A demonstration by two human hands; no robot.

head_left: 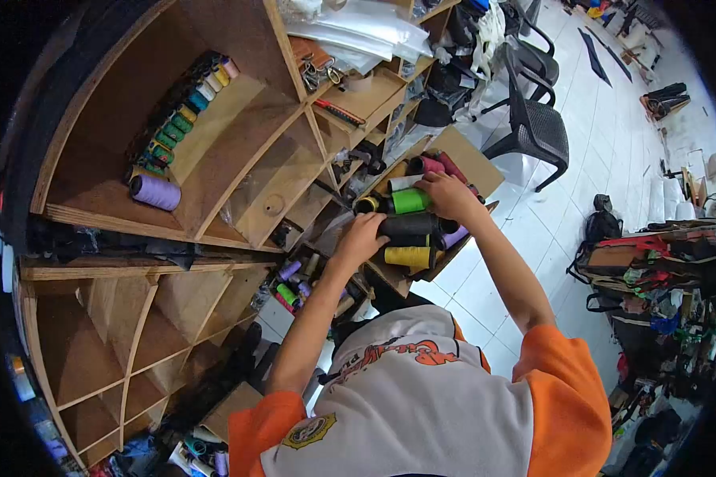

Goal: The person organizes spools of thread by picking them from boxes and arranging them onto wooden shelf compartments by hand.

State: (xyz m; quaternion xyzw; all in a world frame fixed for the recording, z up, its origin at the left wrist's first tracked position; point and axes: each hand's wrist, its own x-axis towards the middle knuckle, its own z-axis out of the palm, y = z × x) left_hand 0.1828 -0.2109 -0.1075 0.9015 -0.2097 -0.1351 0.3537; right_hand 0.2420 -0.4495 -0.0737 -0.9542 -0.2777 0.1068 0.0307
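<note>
An open cardboard box (471, 157) holds several large thread spools. My left hand (359, 238) is at the box's left side, its fingers and thumb closed round the left end of a black spool (410, 225). Beside its fingertips lies a small black-and-yellow spool (367, 205). My right hand (451, 197) reaches in from the right, with its fingers bent over the right end of a bright green spool (409, 200). Red spools (426, 164) lie just beyond it, and a white spool (402, 183) touches the green one. Nearer my body is a yellow spool (408, 257).
Wooden shelving (207, 226) fills the left, with a row of small spools (175, 127) and a purple spool (156, 191). A lower box of spools (288, 296) stands beside the big box. Black chairs (539, 131) are beyond, and bags (652, 270) line the right.
</note>
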